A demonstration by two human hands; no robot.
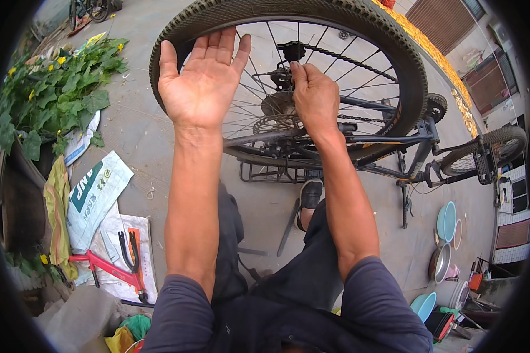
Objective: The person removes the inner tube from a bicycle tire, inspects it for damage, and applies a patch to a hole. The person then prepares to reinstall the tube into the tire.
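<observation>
The rear wheel point(425, 88) of a dark bicycle stands upright in front of me, with its knobby black tyre point(218, 17) curving across the top. My left hand point(203, 82) is open, palm up and fingers stretched, its fingertips against the inner edge of the tyre and rim. At the hub, my right hand point(315, 94) is closed with thumb and forefinger pinched; whatever lies between them is hidden. Just beyond it sit the cassette and derailleur point(292, 51), and the chain point(359, 63) runs right. A disc brake rotor point(271, 125) shows between my forearms.
To the right stretch the bicycle frame point(421, 141) and front wheel point(500, 147). A pink bicycle fork part point(112, 267) lies on white sacks point(100, 188) at left, near leafy plants point(59, 88). Basins point(446, 220) and a bucket point(450, 292) stand at lower right. My shoe point(311, 194) is below the wheel.
</observation>
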